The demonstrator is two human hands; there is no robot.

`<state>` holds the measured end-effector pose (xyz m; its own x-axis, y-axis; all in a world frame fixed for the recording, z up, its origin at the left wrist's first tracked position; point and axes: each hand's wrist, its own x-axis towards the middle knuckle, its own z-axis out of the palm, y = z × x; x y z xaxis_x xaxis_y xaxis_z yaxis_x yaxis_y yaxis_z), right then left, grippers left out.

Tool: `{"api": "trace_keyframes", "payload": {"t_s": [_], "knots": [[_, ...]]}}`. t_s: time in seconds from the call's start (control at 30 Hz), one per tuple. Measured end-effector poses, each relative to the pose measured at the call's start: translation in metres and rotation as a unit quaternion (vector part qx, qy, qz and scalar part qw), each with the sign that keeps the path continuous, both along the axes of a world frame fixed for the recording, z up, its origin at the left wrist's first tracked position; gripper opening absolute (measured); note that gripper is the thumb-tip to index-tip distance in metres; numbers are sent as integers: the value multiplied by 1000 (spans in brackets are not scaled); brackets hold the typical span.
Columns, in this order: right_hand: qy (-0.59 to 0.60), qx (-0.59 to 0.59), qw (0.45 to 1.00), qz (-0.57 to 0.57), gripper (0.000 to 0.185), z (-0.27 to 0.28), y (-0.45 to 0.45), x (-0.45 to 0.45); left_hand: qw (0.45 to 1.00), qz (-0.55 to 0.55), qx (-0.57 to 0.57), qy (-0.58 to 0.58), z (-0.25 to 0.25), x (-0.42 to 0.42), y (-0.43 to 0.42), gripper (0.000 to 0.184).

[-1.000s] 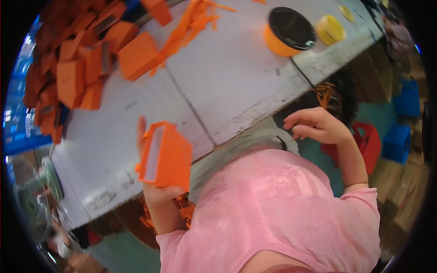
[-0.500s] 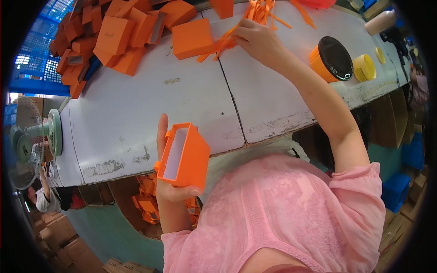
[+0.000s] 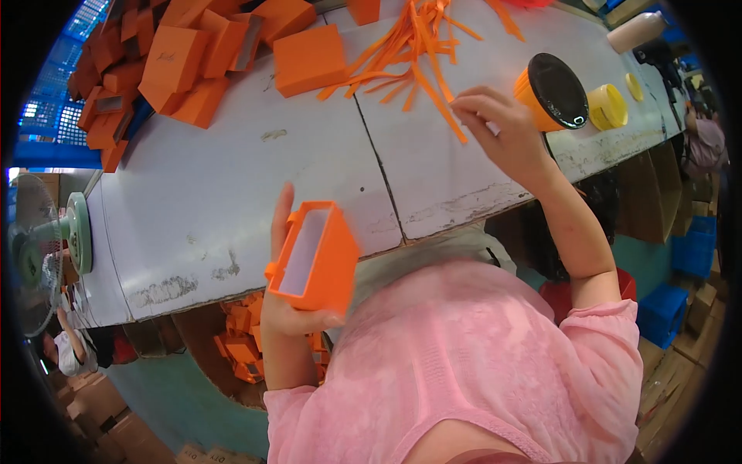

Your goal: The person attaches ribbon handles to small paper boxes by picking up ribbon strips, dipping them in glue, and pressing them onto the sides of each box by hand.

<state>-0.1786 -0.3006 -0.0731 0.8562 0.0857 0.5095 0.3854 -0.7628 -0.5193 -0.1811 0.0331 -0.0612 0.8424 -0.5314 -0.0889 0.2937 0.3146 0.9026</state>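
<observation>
My right hand [image 3: 506,135] is drawing back from the far-side ribbons [image 3: 406,39] toward the worktop's [image 3: 255,170] near edge, fingertips pinching, apparently pulling one strip [image 3: 443,82] along. My left hand [image 3: 290,315] is still holding the open box [image 3: 338,263] over that edge.

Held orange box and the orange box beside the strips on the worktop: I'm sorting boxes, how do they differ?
The held box shows its pale, open inside; the worktop box shows only plain orange faces. The held box is in the left hand; the worktop box lies on the worktop. The held box has orange bits jutting from one edge; none show on the worktop box. Both are orange.
</observation>
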Motion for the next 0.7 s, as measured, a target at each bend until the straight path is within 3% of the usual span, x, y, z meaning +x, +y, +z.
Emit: {"api": "trace_keyframes", "payload": {"t_s": [0.1,0.13,0.2,0.33,0.47,0.53,0.57,0.63,0.7], "knots": [[156,230,960,-46,14,5,-14,-13,1000,1,9,8,-6,-3,14,149],[155,228,960,-47,14,5,-16,-16,1000,0,6,7,-8,-1,15,149],[261,384,884,-46,13,7,-16,-20,1000,-13,15,-8,-11,1,18,151],[220,419,881,4,17,23,10,-29,999,-31,18,14,-2,1,5,152],[240,430,866,79,15,31,22,-34,991,-120,-50,-25,-5,6,-8,149],[253,512,811,122,12,32,31,-35,988,-135,-73,16,4,3,-16,147],[253,513,811,123,12,36,32,-37,988,-135,-72,15,3,4,-16,147],[372,625,673,135,12,50,34,-41,978,-188,-89,-19,1,8,-19,143],[390,611,675,136,13,55,36,-44,976,-198,-90,-32,1,7,-21,142]]}}
